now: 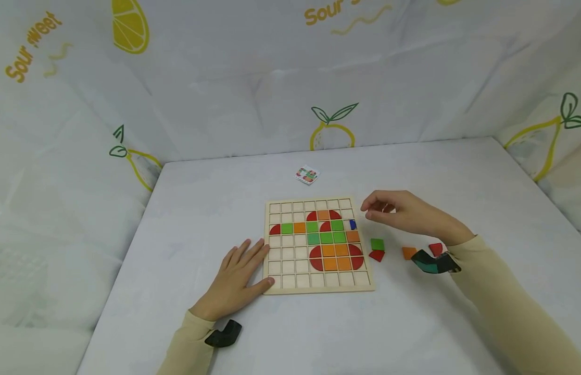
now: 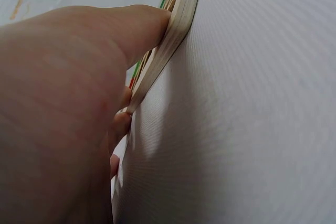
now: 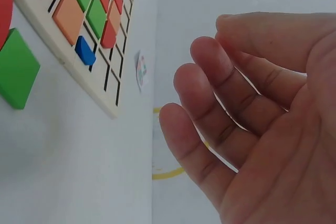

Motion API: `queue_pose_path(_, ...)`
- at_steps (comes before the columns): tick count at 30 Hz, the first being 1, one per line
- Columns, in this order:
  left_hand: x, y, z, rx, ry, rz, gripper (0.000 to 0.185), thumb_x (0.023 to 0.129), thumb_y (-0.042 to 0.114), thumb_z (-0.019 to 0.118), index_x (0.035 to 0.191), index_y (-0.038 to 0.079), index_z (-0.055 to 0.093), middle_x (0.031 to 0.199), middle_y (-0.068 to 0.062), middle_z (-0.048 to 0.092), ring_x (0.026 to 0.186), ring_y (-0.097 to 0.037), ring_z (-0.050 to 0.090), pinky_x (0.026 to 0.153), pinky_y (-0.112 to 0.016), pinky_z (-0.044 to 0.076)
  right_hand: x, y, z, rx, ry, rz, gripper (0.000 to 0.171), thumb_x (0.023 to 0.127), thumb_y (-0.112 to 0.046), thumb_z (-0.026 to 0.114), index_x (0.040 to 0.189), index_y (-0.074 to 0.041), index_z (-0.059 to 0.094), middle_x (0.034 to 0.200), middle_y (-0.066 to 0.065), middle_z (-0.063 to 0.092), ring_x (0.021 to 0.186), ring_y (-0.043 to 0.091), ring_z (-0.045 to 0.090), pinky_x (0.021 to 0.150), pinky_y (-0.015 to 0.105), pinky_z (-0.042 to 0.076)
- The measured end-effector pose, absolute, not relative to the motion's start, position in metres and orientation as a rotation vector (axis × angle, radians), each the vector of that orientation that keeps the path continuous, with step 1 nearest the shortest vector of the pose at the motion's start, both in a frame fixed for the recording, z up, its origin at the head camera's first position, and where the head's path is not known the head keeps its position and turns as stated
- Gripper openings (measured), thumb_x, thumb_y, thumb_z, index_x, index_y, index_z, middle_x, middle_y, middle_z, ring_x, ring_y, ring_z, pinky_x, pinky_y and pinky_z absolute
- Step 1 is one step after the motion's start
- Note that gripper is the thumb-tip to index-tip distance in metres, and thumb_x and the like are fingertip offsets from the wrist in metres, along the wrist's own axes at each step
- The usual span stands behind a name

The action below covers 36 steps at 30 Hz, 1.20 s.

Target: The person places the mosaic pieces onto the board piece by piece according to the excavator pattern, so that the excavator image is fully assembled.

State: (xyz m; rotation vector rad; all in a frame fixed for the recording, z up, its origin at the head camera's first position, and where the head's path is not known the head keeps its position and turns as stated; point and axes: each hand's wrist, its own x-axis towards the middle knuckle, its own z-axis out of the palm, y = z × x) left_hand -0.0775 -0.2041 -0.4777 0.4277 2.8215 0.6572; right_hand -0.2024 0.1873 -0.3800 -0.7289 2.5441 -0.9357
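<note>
A light wooden grid board (image 1: 301, 253) lies on the table, with red, green and orange tiles filling part of its cells. My left hand (image 1: 236, 281) rests at its left side, fingers spread, with thumb and fingertips touching the edge. My right hand (image 1: 400, 211) hovers past the board's upper right corner, its fingers loosely bent. Nothing shows between those fingers in the right wrist view. The nearest tile to it on the board is a small blue piece (image 3: 85, 51) in the rightmost column, covering only part of its cell.
Right of the board lie a loose green square tile (image 1: 377, 244), a red tile (image 1: 377, 255) against it, an orange tile (image 1: 409, 253) and another red tile (image 1: 436, 249) by the right wrist. A small printed pattern card (image 1: 307, 175) lies behind the board.
</note>
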Motion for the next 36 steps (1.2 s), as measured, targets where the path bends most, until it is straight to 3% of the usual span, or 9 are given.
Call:
queue_pose_path(16, -0.077, -0.206, -0.479, 0.435, 2.835, 0.667, 0.080, 0.097, 0.057, 0.056, 0.162, 0.022, 0.027, 0.171, 0.006, 0.018, 0.161, -0.028, 0.007, 0.128, -0.055, 0.005, -0.183, 0.215, -0.397, -0.709, 2.528, -0.833, 0.021, 0.098, -0.019, 0.068, 0.118, -0.011, 0.068, 0.097, -0.004, 0.065, 0.092, 0.013, 0.056, 0.073, 0.020, 0.054)
queue_pose_path(22, -0.077, -0.206, -0.479, 0.437, 2.836, 0.675, 0.080, 0.097, 0.057, 0.057, 0.162, 0.021, 0.028, 0.171, 0.005, 0.019, 0.161, -0.028, 0.007, 0.128, -0.055, 0.005, -0.179, 0.220, -0.401, -0.669, 2.543, -0.750, 0.022, 0.097, -0.016, 0.067, 0.118, -0.011, 0.067, 0.101, -0.004, 0.066, 0.095, 0.016, 0.058, 0.072, 0.020, 0.055)
queue_pose_path(26, -0.077, -0.205, -0.478, 0.433, 2.833, 0.677, 0.079, 0.097, 0.057, 0.057, 0.162, 0.021, 0.028, 0.171, 0.005, 0.019, 0.161, -0.028, 0.007, 0.128, -0.055, 0.004, -0.176, 0.224, -0.402, -0.645, 2.580, -0.653, 0.026, 0.096, -0.017, 0.069, 0.120, -0.009, 0.067, 0.107, -0.002, 0.068, 0.100, 0.016, 0.059, 0.080, 0.025, 0.057)
queue_pose_path(30, -0.076, -0.204, -0.478, 0.431, 2.831, 0.679, 0.079, 0.097, 0.056, 0.058, 0.162, 0.021, 0.028, 0.171, 0.005, 0.019, 0.161, -0.028, 0.007, 0.128, -0.055, 0.004, -0.171, 0.231, -0.403, -0.612, 2.608, -0.568, 0.031, 0.094, -0.021, 0.072, 0.122, -0.009, 0.067, 0.113, 0.001, 0.068, 0.105, 0.021, 0.061, 0.087, 0.039, 0.058)
queue_pose_path(36, -0.077, -0.205, -0.478, 0.430, 2.820, 0.679, 0.080, 0.097, 0.056, 0.057, 0.162, 0.021, 0.026, 0.171, 0.005, 0.018, 0.161, -0.028, 0.006, 0.128, -0.055, 0.004, -0.158, 0.240, -0.407, -0.672, 2.684, -0.411, 0.034, 0.088, -0.022, 0.079, 0.120, -0.011, 0.071, 0.114, 0.000, 0.068, 0.104, 0.023, 0.063, 0.088, 0.047, 0.058)
